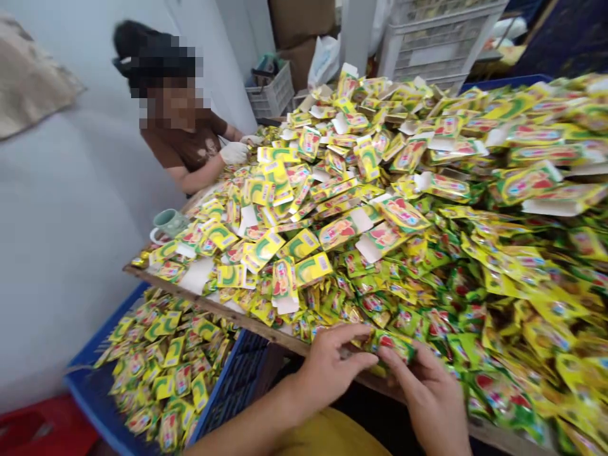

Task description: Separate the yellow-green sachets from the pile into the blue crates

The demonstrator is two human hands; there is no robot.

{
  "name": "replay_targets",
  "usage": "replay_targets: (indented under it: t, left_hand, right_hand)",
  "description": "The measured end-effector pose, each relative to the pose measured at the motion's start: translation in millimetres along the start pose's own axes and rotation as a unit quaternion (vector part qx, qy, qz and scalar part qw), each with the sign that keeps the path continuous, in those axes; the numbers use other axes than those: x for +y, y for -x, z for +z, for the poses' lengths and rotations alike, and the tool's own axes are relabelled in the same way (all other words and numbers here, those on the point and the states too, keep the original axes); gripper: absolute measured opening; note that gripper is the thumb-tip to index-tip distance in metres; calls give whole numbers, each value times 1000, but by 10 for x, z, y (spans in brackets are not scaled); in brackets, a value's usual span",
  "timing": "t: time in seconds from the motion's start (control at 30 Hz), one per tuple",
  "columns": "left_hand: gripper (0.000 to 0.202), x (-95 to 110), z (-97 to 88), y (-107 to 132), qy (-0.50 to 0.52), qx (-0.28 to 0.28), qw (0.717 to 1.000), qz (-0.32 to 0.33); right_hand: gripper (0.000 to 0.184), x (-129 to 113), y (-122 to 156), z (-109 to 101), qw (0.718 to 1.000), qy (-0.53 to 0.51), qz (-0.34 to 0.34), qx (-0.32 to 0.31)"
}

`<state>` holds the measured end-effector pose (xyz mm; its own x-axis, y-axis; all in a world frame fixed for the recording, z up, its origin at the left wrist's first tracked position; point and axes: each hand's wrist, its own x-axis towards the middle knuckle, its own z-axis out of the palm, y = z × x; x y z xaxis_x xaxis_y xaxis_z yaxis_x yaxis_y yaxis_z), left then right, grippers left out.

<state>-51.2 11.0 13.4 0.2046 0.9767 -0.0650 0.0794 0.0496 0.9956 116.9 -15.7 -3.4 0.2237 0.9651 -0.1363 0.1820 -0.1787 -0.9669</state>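
Pinching a green packet [403, 346], long axis left to right, at the table [237, 318]'s near edge, the right hand [432, 389] is nearer, left hand [325, 364] by its left end, contact unclear.

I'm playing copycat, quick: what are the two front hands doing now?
Right hand: closed on a shiny green sachet.
Left hand: partly open at that sachet's end; contact unclear.

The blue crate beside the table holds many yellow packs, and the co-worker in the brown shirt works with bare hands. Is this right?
Not fully. The head view shows that the co-worker in the brown shirt wears white gloves. The blue crate beside the table does hold many yellow packs.
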Motion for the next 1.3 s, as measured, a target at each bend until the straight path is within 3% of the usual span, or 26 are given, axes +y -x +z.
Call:
replay_targets:
  t: [0.07, 0.13, 0.23, 0.3, 0.37, 0.4, 0.5, 0.53, 0.6, 0.7, 0.77, 0.83, 0.97, 1.1, 1.2, 1.3]
  left_hand:
    - [34, 75, -371, 3, -172, 49, 976, 123]
    - [51, 139, -842, -32, -355, 92, 905, 214]
    - [76, 171, -1458, -166, -578, 26, 790, 204]
    - [78, 179, -1686, -278, -636, -41, 744, 202]
    - [66, 227, -1762, -369, -643, -63, 731, 219]
    - [58, 271, -1750, -398, -634, -47, 737, 229]
    - [50, 430, -1507, -415, -554, 42, 794, 245]
    - [52, 463, -1348, -401, -512, 59, 823, 240]
    - [58, 457, -923, -361, -430, 39, 877, 210]
    - [61, 262, -172, -317, -337, -33, 927, 159]
    - [61, 72, 245, -313, -292, -27, 945, 143]
    - [61, -102, 512, -319, -264, 5, 955, 134]
    - [58, -293, 658, -310, -255, 52, 955, 139]
    - [51, -309, 639, -247, -237, 60, 959, 145]
    - [43, -282, 589, -200, -193, 27, 974, 118]
    - [27, -260, 461, -180, -100, -57, 992, 57]
  right_hand:
    - [32, 21, -53, -84, 999, 44, 10, 26]
    - [34, 64, -105, -182, 997, 67, 20, 41]
    - [36, 136, -143, -245, 998, 5, 53, 16]
    - [33, 175, -142, -216, 995, -66, 77, -2]
    - [30, 205, -137, -173, 988, -121, 94, -3]
    - [30, 212, -136, -162, 985, -139, 98, 3]
    - [30, 158, -143, -196, 983, -157, 84, 48]
    - [30, 101, -146, -225, 983, -155, 70, 74]
    - [27, -76, -151, -290, 980, -148, 23, 131]
    - [22, -406, -162, -347, 979, -100, -75, 161]
    - [19, -552, -190, -355, 980, -15, -152, 128]
    - [16, -581, -241, -362, 966, 96, -220, 93]
    - [17, -442, -351, -413, 932, 242, -265, 58]
    - [22, -491, -414, -483, 913, 319, -240, -90]
    - [25, -648, -432, -529, 890, 344, -226, -194]
    - [30, -712, -432, -522, 883, 342, -223, -231]
